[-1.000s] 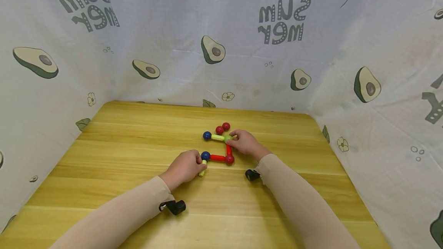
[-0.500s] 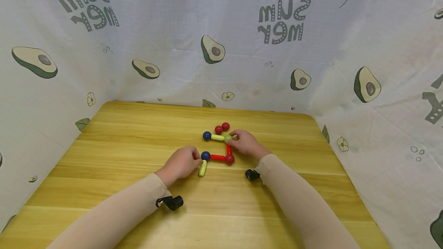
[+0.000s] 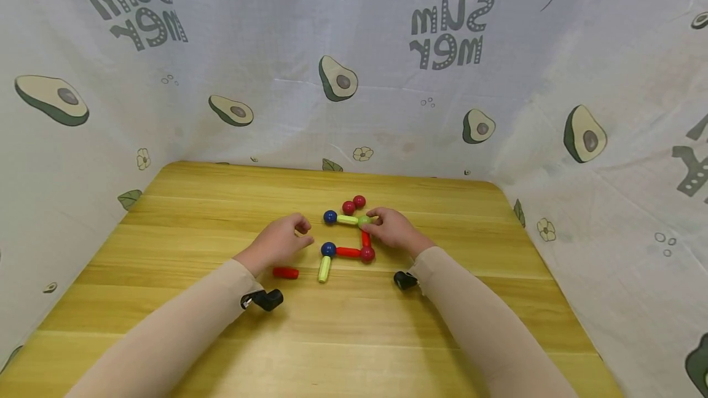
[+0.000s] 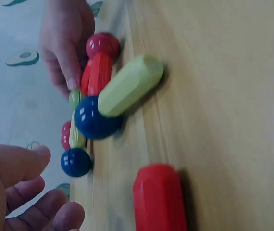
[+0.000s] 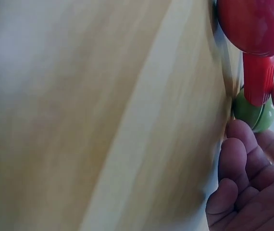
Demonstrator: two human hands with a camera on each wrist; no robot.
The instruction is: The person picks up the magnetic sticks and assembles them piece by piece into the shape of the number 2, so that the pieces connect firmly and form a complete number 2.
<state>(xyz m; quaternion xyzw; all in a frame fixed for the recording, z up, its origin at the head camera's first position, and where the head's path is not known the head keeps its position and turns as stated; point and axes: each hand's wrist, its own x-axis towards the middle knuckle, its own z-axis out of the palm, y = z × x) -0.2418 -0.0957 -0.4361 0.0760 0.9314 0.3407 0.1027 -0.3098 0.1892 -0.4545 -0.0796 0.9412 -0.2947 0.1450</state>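
Green ball (image 3: 362,221) is pinched in the right hand (image 3: 394,228); the left hand (image 3: 275,242) hangs, grip apart.

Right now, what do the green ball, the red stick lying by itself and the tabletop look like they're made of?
Green ball: probably hard plastic, smooth and glossy, with a seam line around it.
Red stick: likely molded plastic, with flat, even sides and a slight shine.
Tabletop: wood or a wood-look sheet, streaky grain under a soft sheen; I can't tell which.
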